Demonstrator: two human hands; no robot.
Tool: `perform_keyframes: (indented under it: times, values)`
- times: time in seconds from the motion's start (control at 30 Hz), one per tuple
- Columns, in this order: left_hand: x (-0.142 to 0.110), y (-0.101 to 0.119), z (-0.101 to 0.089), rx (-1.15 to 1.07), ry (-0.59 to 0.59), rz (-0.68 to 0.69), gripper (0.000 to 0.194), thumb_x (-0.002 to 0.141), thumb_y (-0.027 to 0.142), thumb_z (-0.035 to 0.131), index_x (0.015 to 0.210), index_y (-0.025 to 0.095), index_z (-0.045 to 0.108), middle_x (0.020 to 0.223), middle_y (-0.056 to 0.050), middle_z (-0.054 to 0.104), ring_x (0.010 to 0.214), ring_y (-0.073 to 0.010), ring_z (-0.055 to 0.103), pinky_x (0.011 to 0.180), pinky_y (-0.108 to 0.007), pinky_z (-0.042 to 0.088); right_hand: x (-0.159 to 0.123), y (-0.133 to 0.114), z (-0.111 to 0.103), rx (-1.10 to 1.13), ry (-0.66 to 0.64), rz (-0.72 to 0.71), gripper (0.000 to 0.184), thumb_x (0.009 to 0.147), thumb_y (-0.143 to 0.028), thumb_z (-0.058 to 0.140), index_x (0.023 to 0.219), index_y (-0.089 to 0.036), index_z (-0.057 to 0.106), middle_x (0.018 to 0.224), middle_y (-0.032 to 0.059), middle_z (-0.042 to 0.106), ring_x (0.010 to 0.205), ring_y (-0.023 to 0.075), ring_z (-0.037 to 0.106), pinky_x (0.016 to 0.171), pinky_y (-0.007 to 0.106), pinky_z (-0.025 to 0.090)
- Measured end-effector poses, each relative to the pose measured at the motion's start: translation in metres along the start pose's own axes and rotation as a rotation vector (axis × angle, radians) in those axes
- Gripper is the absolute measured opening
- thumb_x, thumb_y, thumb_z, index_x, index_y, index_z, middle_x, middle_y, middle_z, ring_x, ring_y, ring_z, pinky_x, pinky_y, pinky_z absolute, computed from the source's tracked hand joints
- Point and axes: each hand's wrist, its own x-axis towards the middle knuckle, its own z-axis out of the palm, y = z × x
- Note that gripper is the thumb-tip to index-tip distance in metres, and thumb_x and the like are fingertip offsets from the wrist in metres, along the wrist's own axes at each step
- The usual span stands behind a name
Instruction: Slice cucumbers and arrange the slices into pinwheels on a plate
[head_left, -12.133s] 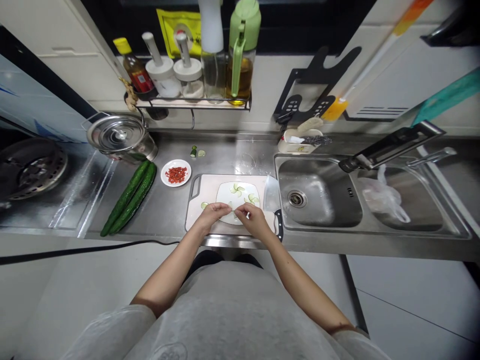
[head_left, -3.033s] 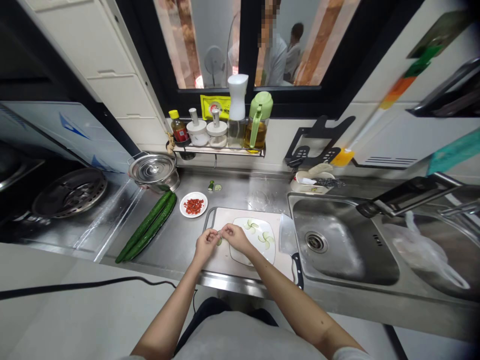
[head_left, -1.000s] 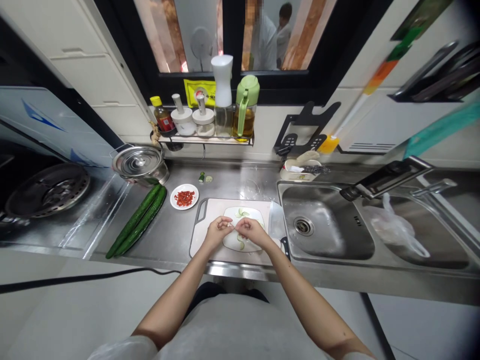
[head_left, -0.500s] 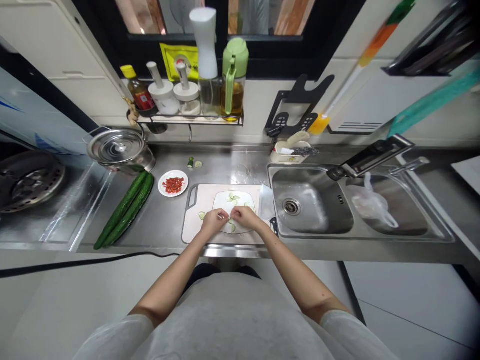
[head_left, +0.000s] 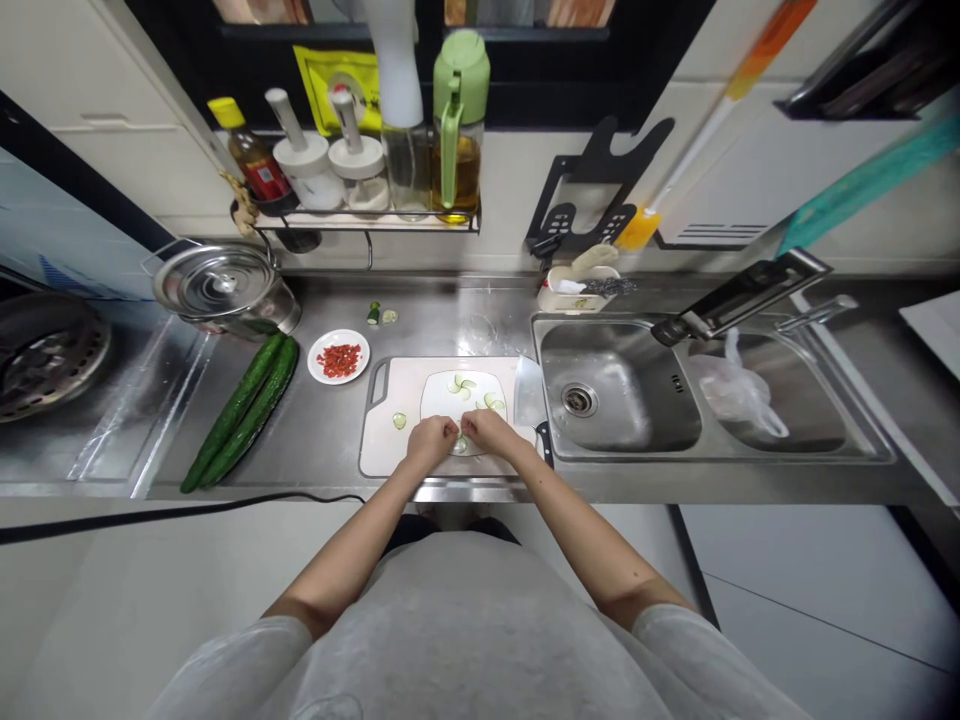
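No readable word, number or brand anywhere in view. Upper left of the frame, on the yellow-capped bottle [head_left: 251, 160]: a red label [head_left: 268, 178] with a small pale square, its lettering too small to make out. Just right of there, on the yellow packet [head_left: 315, 85]: a round emblem [head_left: 346, 79], partly covered by the handle of a white-lidded jar [head_left: 360, 172], blurred beyond reading. Right of centre, on the front of the cream caddy [head_left: 556, 292]: a small coloured print, too tiny to tell. Far left, on the pale panel [head_left: 45, 200]: blue marks, not legible as letters. Bottom edge, on the grey shirt [head_left: 457, 620]: a faint round print, cut off, likewise illegible.
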Motion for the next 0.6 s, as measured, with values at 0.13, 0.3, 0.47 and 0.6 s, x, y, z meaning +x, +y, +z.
perform_keyframes:
  times: [0.13, 0.3, 0.47, 0.6]
  values:
    - [0.0000, -0.0013, 0.0022, 0.034, -0.006, 0.006, 0.012, 0.074, 0.019, 0.059, 0.073, 0.022, 0.071, 0.075, -0.005, 0.068, 0.071, -0.0190, 0.057, 0.067, -0.027, 0.037, 0.0006, 0.0020, 0.0029, -0.031, -0.021, 0.012, 0.018, 0.078, -0.009, 0.053, 0.069, -0.017, 0.065, 0.072, 0.0069, 0.066, 0.066, 0.0169, 0.054, 0.061, 0.026, 0.030]
    - [-0.0008, -0.0010, 0.0005, 0.093, -0.027, 0.027, 0.015, 0.076, 0.017, 0.055, 0.076, 0.020, 0.070, 0.078, -0.007, 0.067, 0.074, -0.0194, 0.057, 0.068, -0.028, 0.037, 0.0013, -0.0007, 0.0035, -0.069, -0.057, 0.033, 0.015, 0.081, -0.012, 0.053, 0.072, -0.017, 0.065, 0.073, 0.0071, 0.066, 0.067, 0.0168, 0.054, 0.061, 0.026, 0.029]
    - [0.0004, 0.0005, 0.0009, 0.199, -0.083, -0.017, 0.018, 0.080, 0.020, 0.052, 0.081, 0.021, 0.070, 0.087, -0.006, 0.067, 0.083, -0.0189, 0.058, 0.072, -0.028, 0.040, 0.0022, -0.0050, -0.0001, -0.122, -0.107, 0.062, 0.014, 0.083, -0.014, 0.052, 0.077, -0.015, 0.065, 0.078, 0.0069, 0.066, 0.070, 0.0150, 0.053, 0.060, 0.025, 0.028]
    - [0.0013, -0.0005, 0.0030, 0.263, -0.080, -0.007, 0.018, 0.083, 0.023, 0.051, 0.085, 0.022, 0.069, 0.095, -0.005, 0.065, 0.089, -0.0187, 0.058, 0.076, -0.028, 0.041, 0.0028, -0.0079, -0.0035, -0.168, -0.140, 0.101, 0.015, 0.085, -0.018, 0.051, 0.082, -0.015, 0.065, 0.084, 0.0072, 0.066, 0.076, 0.0153, 0.054, 0.062, 0.024, 0.028]
